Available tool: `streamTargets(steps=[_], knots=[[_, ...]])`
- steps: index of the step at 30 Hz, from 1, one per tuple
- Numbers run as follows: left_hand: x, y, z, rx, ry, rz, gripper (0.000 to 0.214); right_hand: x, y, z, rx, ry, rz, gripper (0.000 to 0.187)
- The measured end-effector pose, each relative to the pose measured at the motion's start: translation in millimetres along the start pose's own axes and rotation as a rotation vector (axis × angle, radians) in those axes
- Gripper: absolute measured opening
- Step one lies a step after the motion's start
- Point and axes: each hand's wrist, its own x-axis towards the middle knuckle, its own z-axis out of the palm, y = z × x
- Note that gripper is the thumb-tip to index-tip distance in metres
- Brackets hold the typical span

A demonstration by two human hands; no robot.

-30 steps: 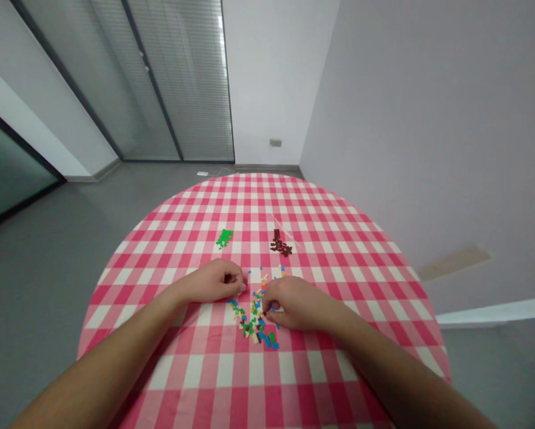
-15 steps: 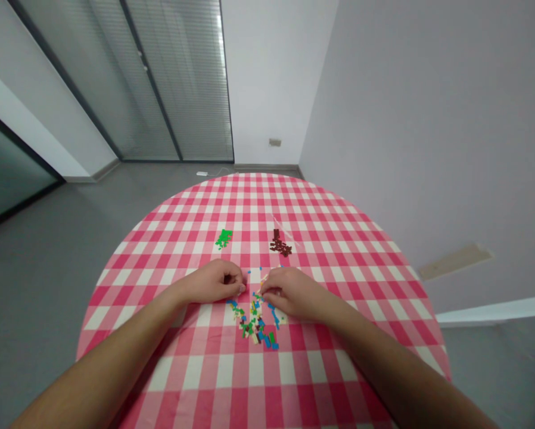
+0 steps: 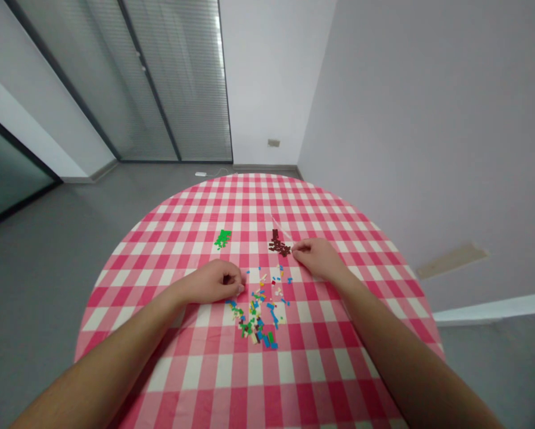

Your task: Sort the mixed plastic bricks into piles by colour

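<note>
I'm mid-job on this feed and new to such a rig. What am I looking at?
No machine here: you see a person's bare left hand and right hand, filmed by one camera worn on the head, looking forward and down. On the checked tablecloth lie a green pile, a brown pile and, nearer the camera, a scattered mix of small coloured pieces. The left hand, curled, is beside the mix's left edge; the right hand is at the brown pile's right edge. Whether either holds a piece, I cannot tell.
</note>
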Motion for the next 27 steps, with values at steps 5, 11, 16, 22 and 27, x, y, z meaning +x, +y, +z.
streamTargets(steps=[5, 11, 16, 22, 27], knots=[[-0.3, -0.2, 0.1, 0.004, -0.002, -0.01, 0.019, 0.8, 5.2, 0.3, -0.082, -0.075, -0.062, 0.022], [-0.6, -0.3, -0.1, 0.003, -0.003, -0.027, 0.019, 0.6, 1.1, -0.1, -0.141, -0.068, -0.046, 0.025], [-0.3, 1.5, -0.3, 0.006, 0.005, -0.023, 0.02, 1.6, 1.4, 0.3, -0.169, -0.037, -0.024, 0.028], [-0.3, 0.0, 0.3, 0.005, 0.007, -0.025, 0.02, 3.4, 3.7, -0.9, -0.174, -0.021, -0.025, 0.029], [-0.3, 0.2, 0.0, -0.009, 0.005, -0.02, 0.018, 2.6, 3.8, 0.1, -0.155, -0.016, -0.017, 0.023]])
